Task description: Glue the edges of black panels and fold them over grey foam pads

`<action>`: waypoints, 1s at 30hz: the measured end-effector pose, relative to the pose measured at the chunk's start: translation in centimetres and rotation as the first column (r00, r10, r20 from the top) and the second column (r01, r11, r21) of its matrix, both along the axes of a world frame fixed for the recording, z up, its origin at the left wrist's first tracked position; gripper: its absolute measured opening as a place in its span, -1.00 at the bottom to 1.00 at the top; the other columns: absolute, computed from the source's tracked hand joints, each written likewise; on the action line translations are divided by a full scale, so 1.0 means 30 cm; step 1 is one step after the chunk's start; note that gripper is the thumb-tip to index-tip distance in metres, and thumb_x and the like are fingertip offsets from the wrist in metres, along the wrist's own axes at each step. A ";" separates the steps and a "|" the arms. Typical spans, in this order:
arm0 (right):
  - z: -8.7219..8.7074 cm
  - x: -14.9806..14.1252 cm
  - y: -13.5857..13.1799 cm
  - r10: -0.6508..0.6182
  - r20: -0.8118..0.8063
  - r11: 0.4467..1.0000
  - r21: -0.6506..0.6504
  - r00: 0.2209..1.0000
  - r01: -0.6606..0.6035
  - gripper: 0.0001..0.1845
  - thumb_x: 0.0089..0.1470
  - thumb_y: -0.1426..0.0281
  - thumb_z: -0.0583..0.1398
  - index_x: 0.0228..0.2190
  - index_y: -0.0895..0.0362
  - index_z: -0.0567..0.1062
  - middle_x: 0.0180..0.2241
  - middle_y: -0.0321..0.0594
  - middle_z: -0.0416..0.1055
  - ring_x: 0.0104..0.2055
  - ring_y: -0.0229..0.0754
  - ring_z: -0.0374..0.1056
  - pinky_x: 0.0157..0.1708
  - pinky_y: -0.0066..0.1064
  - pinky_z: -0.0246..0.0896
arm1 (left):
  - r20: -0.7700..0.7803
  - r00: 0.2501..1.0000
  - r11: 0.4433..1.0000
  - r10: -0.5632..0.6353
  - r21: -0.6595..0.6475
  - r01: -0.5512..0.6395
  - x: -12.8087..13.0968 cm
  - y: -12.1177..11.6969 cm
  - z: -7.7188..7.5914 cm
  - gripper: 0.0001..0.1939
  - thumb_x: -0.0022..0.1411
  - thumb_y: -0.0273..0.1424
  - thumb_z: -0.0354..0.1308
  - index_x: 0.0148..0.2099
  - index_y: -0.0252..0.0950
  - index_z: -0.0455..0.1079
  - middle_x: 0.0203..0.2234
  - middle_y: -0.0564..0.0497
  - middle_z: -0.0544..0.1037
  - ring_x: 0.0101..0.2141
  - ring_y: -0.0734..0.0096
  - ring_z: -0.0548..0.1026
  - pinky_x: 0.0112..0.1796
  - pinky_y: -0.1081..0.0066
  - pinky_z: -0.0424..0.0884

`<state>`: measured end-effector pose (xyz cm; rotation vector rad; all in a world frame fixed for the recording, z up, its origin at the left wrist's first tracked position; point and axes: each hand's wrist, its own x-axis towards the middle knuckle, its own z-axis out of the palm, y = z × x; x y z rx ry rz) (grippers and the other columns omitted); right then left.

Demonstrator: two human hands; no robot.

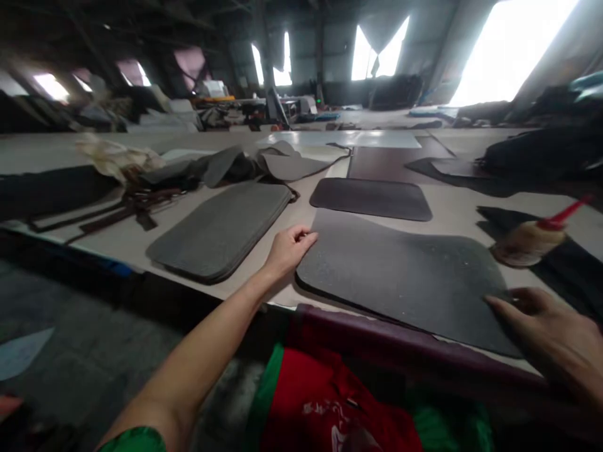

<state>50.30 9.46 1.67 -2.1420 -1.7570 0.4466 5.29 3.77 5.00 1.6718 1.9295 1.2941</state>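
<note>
The left hand (291,246) has its fingers pinched on the left edge of the sheet (400,276), thumb and forefinger brought together there. The right hand (551,329) is at the sheet's right edge, thumb over the surface and the other fingers curled; it is blurred, and I cannot tell whether they grasp the edge. The sheet itself is dark gray with rounded corners, lies across the tabletop (456,213) between the two hands, and carries small pale specks. Its far edge runs in a slight wave, and a darker layer shows under its near edge. Just beyond the sheet lies a smaller dark panel (370,199), also round-cornered. At the sheet's far right corner is a bottle (527,243) with a red nozzle, seen at a tilt; I cannot tell whether it touches the sheet. Right of the sheet, partly behind the bottle, lies black cloth (577,273). Left of the sheet and apart from it, a stack (221,229) of similar gray pieces lies flat, and farther left than that are brown straps (134,210) and a pale crumpled cloth (115,157). Well beyond the sheet are gray scraps (294,164), a brown board (384,164) and, off to the right, a black heap (541,150). On the near side of the sheet, below the tabletop, shows a red apron (330,402) with green at its sides.
</note>
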 end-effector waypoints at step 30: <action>-0.014 0.021 0.018 -0.062 -0.028 0.998 -0.022 0.998 0.061 -0.50 -0.09 -0.16 0.20 -0.20 -0.14 0.49 -0.26 0.05 0.52 -0.26 0.17 0.43 -0.36 -0.09 0.19 | -0.307 0.949 0.975 0.067 -0.184 -0.128 -0.034 0.012 -0.122 -0.79 0.23 -0.22 0.27 -0.15 -0.21 0.50 -0.47 0.07 0.53 -0.40 0.33 0.47 -0.41 0.40 0.15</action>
